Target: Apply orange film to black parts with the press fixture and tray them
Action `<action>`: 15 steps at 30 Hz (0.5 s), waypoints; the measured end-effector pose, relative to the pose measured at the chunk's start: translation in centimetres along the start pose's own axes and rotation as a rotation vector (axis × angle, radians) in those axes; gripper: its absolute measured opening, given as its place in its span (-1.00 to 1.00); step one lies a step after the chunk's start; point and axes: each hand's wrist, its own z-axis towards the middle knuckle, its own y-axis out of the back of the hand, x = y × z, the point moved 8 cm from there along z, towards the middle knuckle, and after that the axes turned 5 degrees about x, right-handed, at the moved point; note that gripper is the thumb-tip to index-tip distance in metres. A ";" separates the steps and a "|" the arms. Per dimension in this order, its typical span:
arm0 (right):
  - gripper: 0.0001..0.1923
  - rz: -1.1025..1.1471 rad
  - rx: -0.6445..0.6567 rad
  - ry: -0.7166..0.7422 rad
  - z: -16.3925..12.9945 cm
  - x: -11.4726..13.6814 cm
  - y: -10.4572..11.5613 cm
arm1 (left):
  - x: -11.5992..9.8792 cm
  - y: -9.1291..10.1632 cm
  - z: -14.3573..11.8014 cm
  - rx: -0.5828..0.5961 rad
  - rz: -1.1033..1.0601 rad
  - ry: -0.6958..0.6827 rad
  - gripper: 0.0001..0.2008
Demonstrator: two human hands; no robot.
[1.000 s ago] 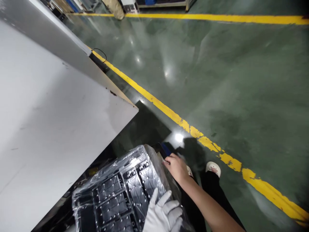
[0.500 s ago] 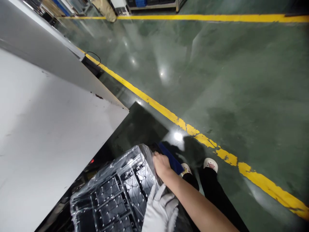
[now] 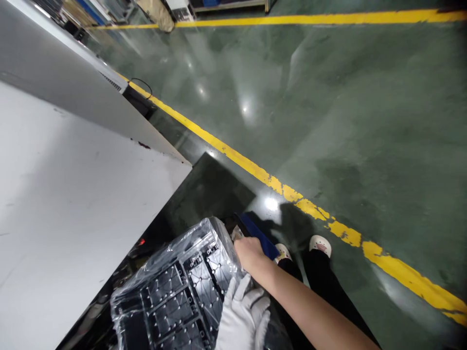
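A stack of black molded plastic parts (image 3: 202, 284) wrapped in clear plastic film (image 3: 221, 238) fills the lower middle of the head view. My left hand (image 3: 241, 316), in a white glove, rests on its near right side with the fingers stretched out. Just beyond, my bare right hand (image 3: 250, 253) is closed at the bundle's right edge. A bunched bit of the film pokes out past its fingers, most of which are hidden from me.
A large white panel (image 3: 73, 204) with a chipped edge juts in from the left. Beside the bundle is a blue flat piece (image 3: 257, 236). My white shoes (image 3: 320, 245) stand on the green floor near a worn yellow line (image 3: 248, 167). A rack (image 3: 233, 7) is at the back.
My right hand has shifted slightly right and down along the bundle's edge, showing a bit of film beyond the fingers. The bundle has moved slightly right; my left hand stays on it.
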 end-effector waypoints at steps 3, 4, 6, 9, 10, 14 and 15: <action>-0.86 0.048 -0.110 0.037 -0.8 -0.7 0.7 | -0.3 0.8 0.7 0.037 0.076 -0.062 -0.83; -0.86 0.077 -0.147 0.059 -1.1 -1.1 0.7 | -0.3 1.0 0.8 0.032 0.089 -0.072 -0.84; -0.83 0.149 -0.229 0.098 -1.9 -2.4 0.2 | -0.1 1.2 0.8 0.025 0.087 -0.068 -0.85; -0.77 0.259 -0.337 0.096 -3.7 -6.4 -2.1 | 0.1 0.7 0.1 0.019 0.054 -0.065 -0.85; -0.77 0.289 -0.354 0.070 -4.7 -8.4 -3.3 | 0.1 0.1 -0.3 0.027 0.053 -0.065 -0.84; -0.78 0.357 -0.429 -0.149 -11.8 -17.3 -7.6 | -0.2 -3.9 -2.3 0.076 0.098 0.052 -0.84; -0.78 0.364 -0.482 -0.227 -14.2 -19.2 -8.1 | -0.2 -5.7 -2.7 0.160 0.053 0.102 -0.82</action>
